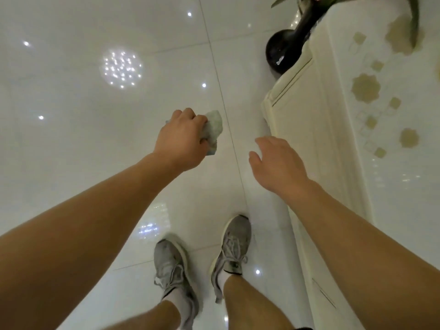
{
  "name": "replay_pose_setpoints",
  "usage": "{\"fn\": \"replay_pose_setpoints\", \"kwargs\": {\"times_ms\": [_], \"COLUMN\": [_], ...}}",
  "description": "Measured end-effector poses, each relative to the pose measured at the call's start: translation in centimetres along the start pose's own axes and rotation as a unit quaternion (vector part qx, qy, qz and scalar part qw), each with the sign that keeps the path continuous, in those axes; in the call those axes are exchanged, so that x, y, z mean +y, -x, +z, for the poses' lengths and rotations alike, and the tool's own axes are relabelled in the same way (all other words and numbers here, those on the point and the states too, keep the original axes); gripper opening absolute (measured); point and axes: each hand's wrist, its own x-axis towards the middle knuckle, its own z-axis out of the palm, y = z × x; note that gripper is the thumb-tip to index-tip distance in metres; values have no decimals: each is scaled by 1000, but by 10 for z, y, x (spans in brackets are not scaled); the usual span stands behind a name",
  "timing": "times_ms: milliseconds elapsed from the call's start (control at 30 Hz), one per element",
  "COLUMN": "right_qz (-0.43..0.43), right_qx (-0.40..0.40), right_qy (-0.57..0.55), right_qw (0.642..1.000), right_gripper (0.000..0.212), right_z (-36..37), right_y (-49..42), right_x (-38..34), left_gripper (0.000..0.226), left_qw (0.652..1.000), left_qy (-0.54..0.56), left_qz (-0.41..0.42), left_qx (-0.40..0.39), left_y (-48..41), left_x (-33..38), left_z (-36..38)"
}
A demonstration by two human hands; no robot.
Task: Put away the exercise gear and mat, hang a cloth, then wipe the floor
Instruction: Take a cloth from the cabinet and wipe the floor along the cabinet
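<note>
Glossy white floor — L hand grips balled cloth, R hand spread loose.

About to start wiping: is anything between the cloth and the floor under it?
Nothing visible. The left hand grips the cloth over open floor tile; the cream cabinet and black vase stand off to the right.

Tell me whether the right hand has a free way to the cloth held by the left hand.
Probably yes. The right hand is open and holds nothing, the cloth sticks out from the grip of the left hand on the side facing it, and nothing lies between them.
</note>
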Motion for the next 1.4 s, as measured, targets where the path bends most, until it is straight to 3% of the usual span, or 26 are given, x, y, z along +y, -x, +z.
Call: {"fn": "replay_pose_setpoints", "kwargs": {"times_ms": [367,567,833,967,1100,1400], "right_qz": [-24,-16,-38,-47,-39,-32], "right_qx": [-28,4,66,61,44,58], "right_qy": [97,101,96,100,120,94], "right_qw": [995,995,993,992,991,993], "right_gripper": [45,42,45,56,62,64], "right_z": [118,158,182,186,200,214], "right_y": [-155,-221,-274,-292,-294,-295], "right_x": [33,62,68,79,95,99], "left_gripper": [38,39,37,45,64,63], "left_qw": [999,998,993,993,992,992], "left_qy": [30,41,12,-26,14,-48], "left_qz": [12,29,70,63,123,108], "left_qx": [11,31,95,95,38,55], "left_y": [-97,-154,-209,-223,-229,-240], "left_x": [-70,-78,-80,-87,-91,-90], "left_z": [145,207,240,258,274,291]}}
